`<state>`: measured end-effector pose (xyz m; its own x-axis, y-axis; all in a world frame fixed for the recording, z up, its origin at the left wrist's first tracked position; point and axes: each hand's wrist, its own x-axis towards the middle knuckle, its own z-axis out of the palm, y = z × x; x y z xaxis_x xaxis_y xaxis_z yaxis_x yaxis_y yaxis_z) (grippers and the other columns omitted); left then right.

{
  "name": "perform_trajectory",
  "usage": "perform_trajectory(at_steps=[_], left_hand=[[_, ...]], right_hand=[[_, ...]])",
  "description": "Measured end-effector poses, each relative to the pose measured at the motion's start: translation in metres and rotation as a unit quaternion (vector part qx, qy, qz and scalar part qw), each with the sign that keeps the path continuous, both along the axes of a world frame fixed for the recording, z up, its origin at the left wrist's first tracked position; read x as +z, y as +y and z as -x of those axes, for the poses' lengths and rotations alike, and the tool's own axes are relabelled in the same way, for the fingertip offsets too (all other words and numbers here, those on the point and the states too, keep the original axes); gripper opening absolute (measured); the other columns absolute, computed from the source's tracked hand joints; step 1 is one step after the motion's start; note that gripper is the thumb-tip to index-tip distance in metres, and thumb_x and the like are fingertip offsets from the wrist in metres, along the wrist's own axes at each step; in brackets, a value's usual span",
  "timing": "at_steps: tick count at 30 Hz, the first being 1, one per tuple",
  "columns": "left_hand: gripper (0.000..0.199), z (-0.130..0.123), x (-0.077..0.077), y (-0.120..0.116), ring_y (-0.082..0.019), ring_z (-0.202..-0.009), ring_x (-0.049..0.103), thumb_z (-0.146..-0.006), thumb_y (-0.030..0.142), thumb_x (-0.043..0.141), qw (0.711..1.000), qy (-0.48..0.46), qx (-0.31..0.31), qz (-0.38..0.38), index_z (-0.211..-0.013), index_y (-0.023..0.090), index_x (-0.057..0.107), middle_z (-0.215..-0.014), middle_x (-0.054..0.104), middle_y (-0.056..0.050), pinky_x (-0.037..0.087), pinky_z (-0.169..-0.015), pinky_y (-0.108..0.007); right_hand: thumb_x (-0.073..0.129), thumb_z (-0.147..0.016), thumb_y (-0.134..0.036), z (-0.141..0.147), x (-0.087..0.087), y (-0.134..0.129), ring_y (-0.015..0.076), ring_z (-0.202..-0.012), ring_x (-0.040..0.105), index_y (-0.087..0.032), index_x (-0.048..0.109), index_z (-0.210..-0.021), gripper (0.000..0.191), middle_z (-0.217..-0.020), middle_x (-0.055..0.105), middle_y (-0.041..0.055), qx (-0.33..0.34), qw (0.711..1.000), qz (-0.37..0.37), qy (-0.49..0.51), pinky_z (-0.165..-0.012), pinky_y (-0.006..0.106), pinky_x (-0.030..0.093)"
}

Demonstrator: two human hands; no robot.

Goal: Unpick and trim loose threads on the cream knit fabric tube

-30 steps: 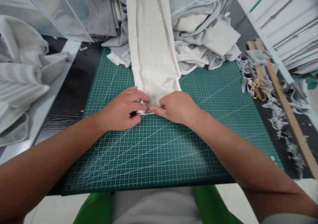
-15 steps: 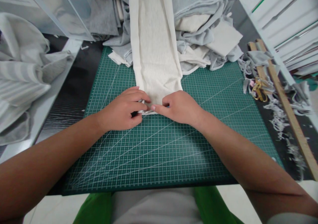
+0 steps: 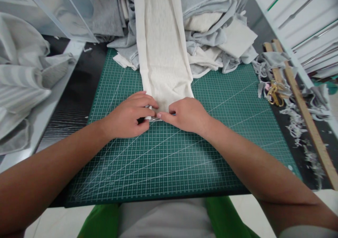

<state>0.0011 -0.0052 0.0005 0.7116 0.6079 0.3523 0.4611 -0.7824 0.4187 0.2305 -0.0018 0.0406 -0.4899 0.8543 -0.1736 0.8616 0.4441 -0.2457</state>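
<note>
A long cream fabric strip (image 3: 165, 51) runs toward me over the green cutting mat (image 3: 158, 167). At its near left corner my left hand (image 3: 129, 115) has its fingers curled round the fabric edge. My right hand (image 3: 187, 115) is closed on the near right corner, fingers bent under and thumb stretched left along the edge. Between the two hands a thin, shiny metal piece (image 3: 154, 119) shows at the fabric's end. Its kind cannot be made out, and the fingers cover most of it.
Grey and cream fabric pieces (image 3: 208, 37) are heaped behind the mat. Striped fabric (image 3: 21, 83) lies at the left. On the right are gold-handled scissors (image 3: 275, 93), a long wooden strip (image 3: 308, 121) and thread scraps (image 3: 295, 125). A clear plastic bin (image 3: 76, 16) stands at the back left.
The right thumb has slid slightly left along the fabric's near edge, closer to the left fingers. The whole view has shifted a little; the fabric otherwise lies the same.
</note>
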Motion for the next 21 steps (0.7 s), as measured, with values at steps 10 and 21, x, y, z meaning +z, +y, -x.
perform_trajectory(at_steps=[10,21], left_hand=[[0.014,0.006,0.006,-0.001,-0.019,-0.094,0.068,-0.078,0.016,0.057,0.999,0.009,0.018,-0.034,-0.082,0.022,0.069,-0.092,0.071,-0.001,0.037,-0.119,-0.049],[0.016,0.018,0.014,-0.002,-0.021,-0.077,0.062,-0.077,0.014,0.051,0.987,0.12,0.012,-0.107,-0.081,0.019,0.066,-0.08,0.067,-0.004,0.043,-0.085,-0.042]], right_hand=[[0.036,-0.095,-0.072,0.004,0.0,-0.003,0.0182,-0.066,0.056,-0.021,0.076,-0.073,0.069,-0.066,0.069,0.0056,0.007,0.999,-0.015,-0.045,-0.056,0.032,0.02],[0.035,-0.093,-0.077,0.007,-0.005,-0.002,0.0216,-0.067,0.06,-0.022,0.077,-0.074,0.072,-0.065,0.069,0.0076,0.002,0.997,-0.031,-0.072,-0.056,0.033,0.023]])
